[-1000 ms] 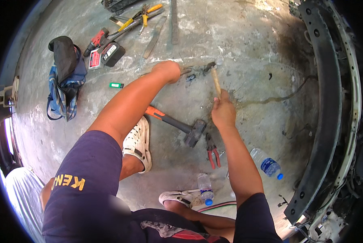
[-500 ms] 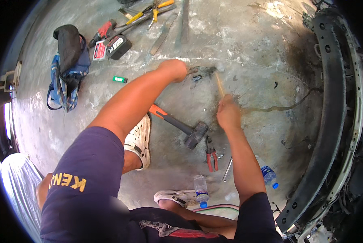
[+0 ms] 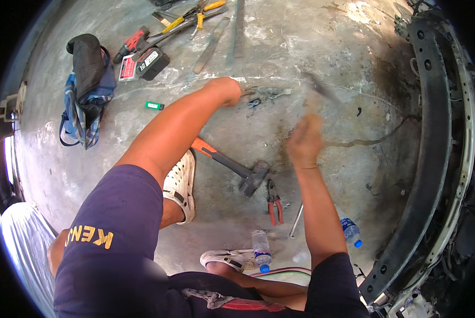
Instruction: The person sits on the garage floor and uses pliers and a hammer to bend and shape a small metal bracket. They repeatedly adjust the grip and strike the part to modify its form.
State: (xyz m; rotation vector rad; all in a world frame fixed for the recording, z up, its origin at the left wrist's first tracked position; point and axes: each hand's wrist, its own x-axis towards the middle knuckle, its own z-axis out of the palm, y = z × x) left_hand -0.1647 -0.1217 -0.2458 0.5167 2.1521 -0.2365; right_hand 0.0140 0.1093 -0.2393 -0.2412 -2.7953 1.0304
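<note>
My left hand (image 3: 225,91) is closed on the near end of a grey metal pliers-like tool (image 3: 271,92), which points right, low over the concrete floor. Just below the tool lies a small dark metal piece (image 3: 254,103). Smeared by motion, my right hand (image 3: 305,142) grips the light wooden handle of a hammer. The blurred dark head of this hammer (image 3: 322,87) is up and to the right of the pliers-like tool, apart from it. Whatever the tool's jaws clamp is too small to make out.
Below my hands lie a sledgehammer (image 3: 255,177), red-handled pliers (image 3: 274,202), a metal rod (image 3: 296,221) and plastic bottles (image 3: 261,249). A cordless drill (image 3: 136,41), other tools and a blue bag (image 3: 88,100) lie far left. A curved metal beam (image 3: 433,132) runs along the right.
My right hand has swung the hammer up and to the right, away from the pliers-like tool. My left hand stays nearly in place.
</note>
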